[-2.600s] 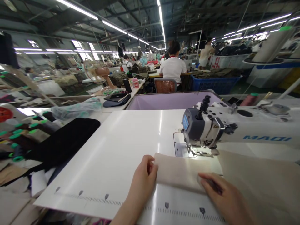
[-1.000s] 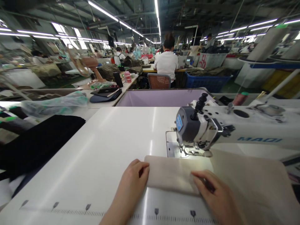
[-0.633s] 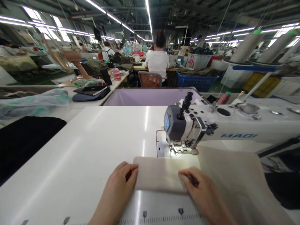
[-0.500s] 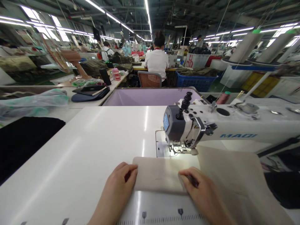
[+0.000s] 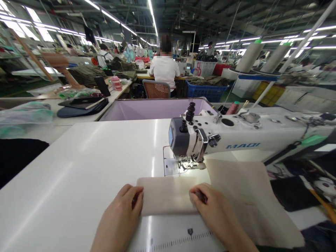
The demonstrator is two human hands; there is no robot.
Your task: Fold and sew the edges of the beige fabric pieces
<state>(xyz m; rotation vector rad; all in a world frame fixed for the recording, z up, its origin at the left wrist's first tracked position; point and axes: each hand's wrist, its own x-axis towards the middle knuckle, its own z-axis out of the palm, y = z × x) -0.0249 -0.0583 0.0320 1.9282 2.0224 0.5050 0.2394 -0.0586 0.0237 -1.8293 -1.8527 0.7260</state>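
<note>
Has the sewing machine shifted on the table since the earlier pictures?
No: the sewing machine still stands at the metal plate in the white table; the camera has turned.

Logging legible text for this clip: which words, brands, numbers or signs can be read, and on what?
"MAQI": blue letters on the sewing machine.
Blue label on its front end: unreadable.
Red marks on the grey bin: too blurred.
Ruler scale on the white table: marker figures too unclear.

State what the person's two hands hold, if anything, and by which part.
The left hand pinches the beige fabric strip at its left edge; the right hand pinches it towards its right side.
</note>
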